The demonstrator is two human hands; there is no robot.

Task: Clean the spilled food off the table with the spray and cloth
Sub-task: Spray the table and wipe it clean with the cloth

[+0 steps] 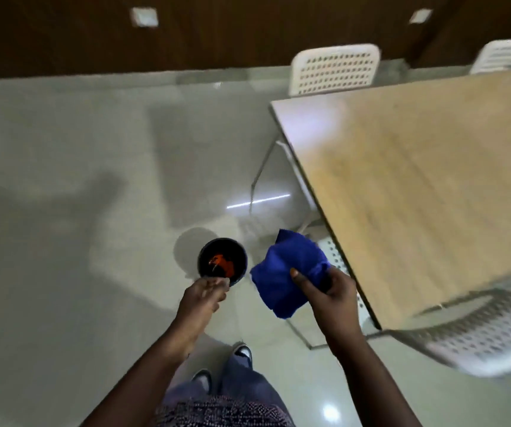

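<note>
Standing off the table's [427,186] near corner, we hold the blue cloth [288,272] bunched in our right hand [331,291], thumb and fingers clamped round it, seemingly so gathered scraps stay folded inside. Our left hand [205,295], fingertips pinched together, hovers at the rim of a small dark bin [222,261] on the floor, probably dropping bits onto the orange waste within; blur hides whether anything is pinched. No spray bottle shows. White perforated chairs [334,69] crowd the table's far and near edges.
</note>
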